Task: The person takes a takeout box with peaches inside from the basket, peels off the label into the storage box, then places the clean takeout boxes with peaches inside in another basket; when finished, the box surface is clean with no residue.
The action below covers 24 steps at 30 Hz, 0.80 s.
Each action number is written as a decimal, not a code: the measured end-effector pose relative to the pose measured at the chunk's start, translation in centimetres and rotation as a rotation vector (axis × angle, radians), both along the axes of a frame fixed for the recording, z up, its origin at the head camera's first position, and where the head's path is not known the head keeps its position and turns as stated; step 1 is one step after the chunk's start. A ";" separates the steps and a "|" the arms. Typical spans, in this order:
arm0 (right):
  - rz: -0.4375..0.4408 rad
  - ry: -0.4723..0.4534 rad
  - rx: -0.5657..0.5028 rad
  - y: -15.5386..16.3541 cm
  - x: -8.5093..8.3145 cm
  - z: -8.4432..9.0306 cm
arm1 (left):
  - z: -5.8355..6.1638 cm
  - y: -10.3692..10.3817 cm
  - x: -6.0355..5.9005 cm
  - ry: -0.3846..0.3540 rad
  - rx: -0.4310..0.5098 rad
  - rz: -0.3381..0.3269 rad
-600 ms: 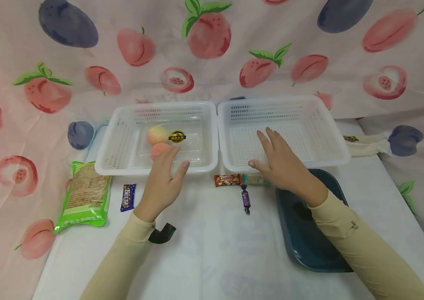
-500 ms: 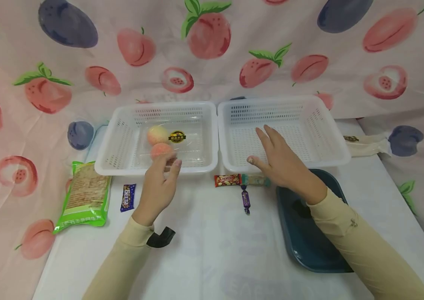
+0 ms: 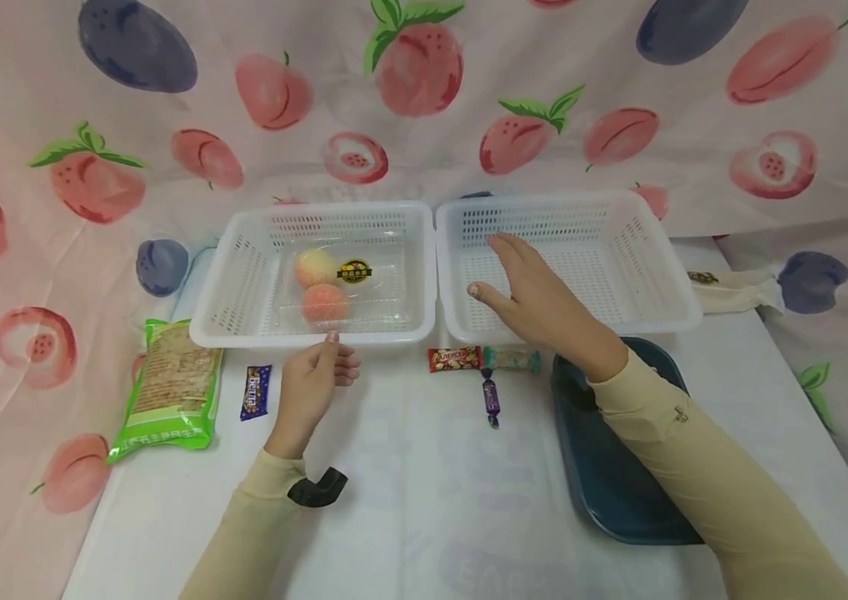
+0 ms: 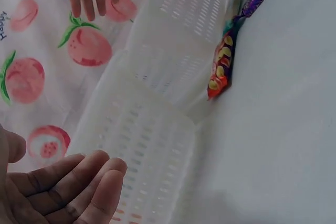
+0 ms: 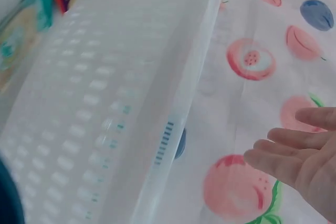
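My left hand hovers just before the front rim of the left white basket, its fingers loosely bent and holding nothing. Two peaches lie in that basket in a clear plastic box with a black and gold label. Over the right white basket my right hand is held with fingers extended and nothing in them. In the right wrist view the same hand shows straight fingers. Slightly bent fingers of the left hand appear in the left wrist view.
Red, teal and purple wrapped candies lie before the baskets. A blue candy and a green food bag are at left. A dark blue tray sits under the right forearm; a pale package lies at far right.
My left hand has drawn back from over the left basket toward me, and its fingers have bent. My right hand has shifted left and slightly away, over the right basket.
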State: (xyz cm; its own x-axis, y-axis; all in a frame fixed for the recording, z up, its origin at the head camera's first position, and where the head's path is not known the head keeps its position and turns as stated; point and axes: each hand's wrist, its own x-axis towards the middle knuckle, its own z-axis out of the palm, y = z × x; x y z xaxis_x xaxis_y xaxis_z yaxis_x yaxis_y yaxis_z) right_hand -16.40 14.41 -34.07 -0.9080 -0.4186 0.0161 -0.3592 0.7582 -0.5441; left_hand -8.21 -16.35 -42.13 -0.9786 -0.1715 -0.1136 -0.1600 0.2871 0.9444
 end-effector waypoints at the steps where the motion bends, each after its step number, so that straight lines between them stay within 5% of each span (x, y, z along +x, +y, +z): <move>1: 0.003 -0.003 -0.009 -0.4 -0.2 0.1 | -0.2 -0.1 -0.1 -0.023 0.021 0.007; 8: 0.002 -0.053 -0.037 -2.7 -1.3 0.8 | -1.2 -0.6 -0.7 -0.126 0.098 0.033; 24: 0.008 -0.170 -0.041 -6.7 -2.8 -0.1 | -2.0 -1.1 -0.7 -0.157 0.126 0.044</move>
